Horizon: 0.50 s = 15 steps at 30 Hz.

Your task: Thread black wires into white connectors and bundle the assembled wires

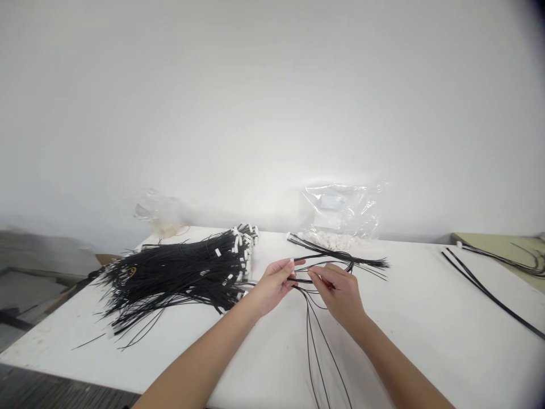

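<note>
Wires, thin, black, dangle lengthwise toward viewer; left hand grips them, right hand pinched closed, contents unclear.

From here I see both bare forearms angle inward. My left hand is curled; my right hand, just beside it, forms a fingertip pinch.

room right: tabletop; obstacles left: wire pile; centre: held wires; ahead: bag
</note>
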Each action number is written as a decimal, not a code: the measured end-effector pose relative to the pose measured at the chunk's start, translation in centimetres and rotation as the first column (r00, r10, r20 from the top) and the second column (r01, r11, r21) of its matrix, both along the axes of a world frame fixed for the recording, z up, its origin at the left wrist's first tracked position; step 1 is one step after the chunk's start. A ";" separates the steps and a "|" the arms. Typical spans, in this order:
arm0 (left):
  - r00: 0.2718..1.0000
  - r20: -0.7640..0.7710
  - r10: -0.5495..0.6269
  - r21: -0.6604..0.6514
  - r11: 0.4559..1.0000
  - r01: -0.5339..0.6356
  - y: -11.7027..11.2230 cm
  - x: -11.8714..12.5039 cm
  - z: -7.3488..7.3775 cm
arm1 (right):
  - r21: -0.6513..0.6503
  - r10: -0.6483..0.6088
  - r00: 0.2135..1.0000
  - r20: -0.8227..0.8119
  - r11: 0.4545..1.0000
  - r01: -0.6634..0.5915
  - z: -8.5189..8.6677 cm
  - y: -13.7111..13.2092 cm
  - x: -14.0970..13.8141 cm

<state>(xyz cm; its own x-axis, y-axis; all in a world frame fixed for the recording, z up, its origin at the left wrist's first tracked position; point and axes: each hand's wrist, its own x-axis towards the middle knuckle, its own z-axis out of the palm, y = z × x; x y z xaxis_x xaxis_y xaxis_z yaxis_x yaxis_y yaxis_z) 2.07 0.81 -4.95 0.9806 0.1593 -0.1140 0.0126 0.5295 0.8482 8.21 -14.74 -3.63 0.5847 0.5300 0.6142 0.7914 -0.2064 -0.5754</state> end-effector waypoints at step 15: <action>1.000 -0.009 0.014 -0.031 0.999 -0.014 -0.1 0.0 0.5 | -0.010 -0.020 0.999 0.046 1.000 0.021 -0.6 0.1 -0.1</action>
